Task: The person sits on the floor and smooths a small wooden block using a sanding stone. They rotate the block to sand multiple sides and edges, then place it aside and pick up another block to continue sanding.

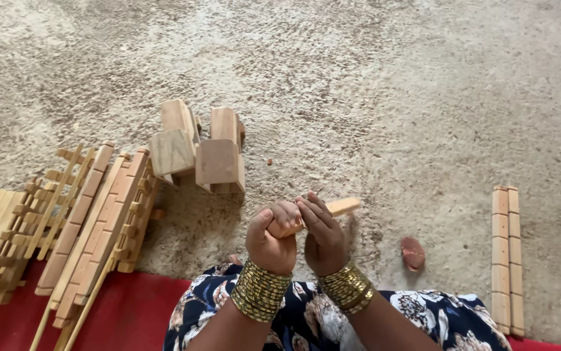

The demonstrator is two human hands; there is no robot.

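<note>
From the head view, the left hand point(271, 237) is curled tight around one end of a small wooden stick point(332, 211). The right hand point(322, 235) is half closed, with its fingers resting on the same stick. The stick is up above the rough floor point(371, 97), just past the person's lap. Two wooden blocks point(197, 151) stand near, farther out. Notched wooden strips point(92, 227) lie in a pile to the left. A reddish stone point(413, 252) and two long wooden bars point(507, 257) lie to the right.
</note>
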